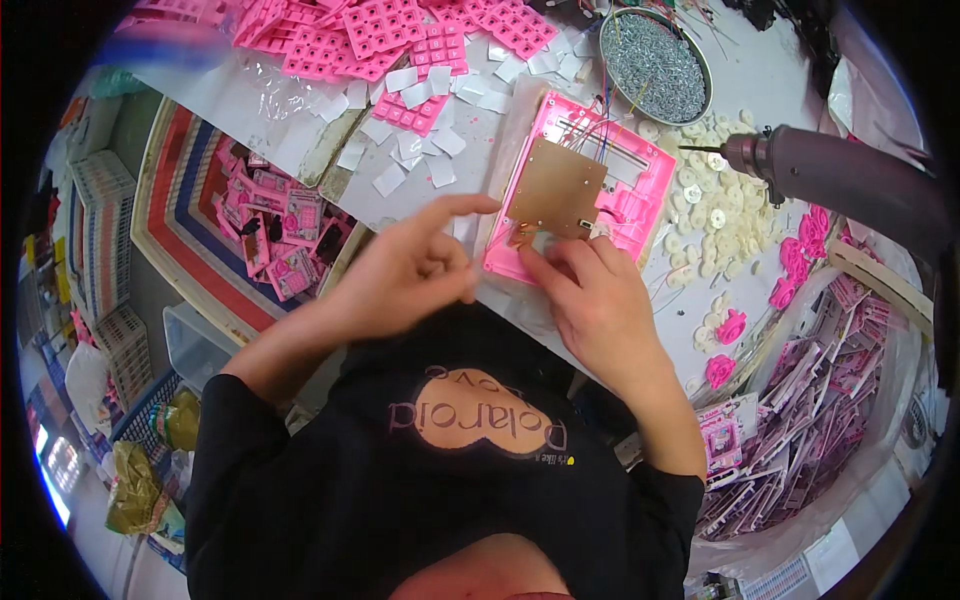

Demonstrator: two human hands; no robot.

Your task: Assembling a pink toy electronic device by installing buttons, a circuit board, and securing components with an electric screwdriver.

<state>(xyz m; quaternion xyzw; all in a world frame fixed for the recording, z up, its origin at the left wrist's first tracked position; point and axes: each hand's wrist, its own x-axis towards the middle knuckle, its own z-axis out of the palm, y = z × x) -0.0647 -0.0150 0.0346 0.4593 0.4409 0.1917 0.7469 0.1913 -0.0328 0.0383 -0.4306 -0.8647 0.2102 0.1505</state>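
A pink plastic housing [655, 185] lies open in front of me, with a brown circuit board [556, 185] resting over it. Thin wires [590, 132] run from the board's far edge. My left hand [415, 262] is at the housing's left side, index finger stretched toward its edge, the other fingers loosely curled and holding nothing visible. Over the near part of the housing, my right hand [595, 295] has its fingers bent against the board's lower edge. Whatever sits between those fingertips is hidden. A small copper-coloured part [524, 232] shows beside them.
An electric screwdriver [840, 165] reaches in from the right. Beyond the housing stand a bowl of screws [655, 65] and pink keypads [385, 30] among white paper squares [440, 170]. White plastic discs [720, 215] lie at right. Pink parts fill a striped basket [190, 215] and a bag [780, 540].
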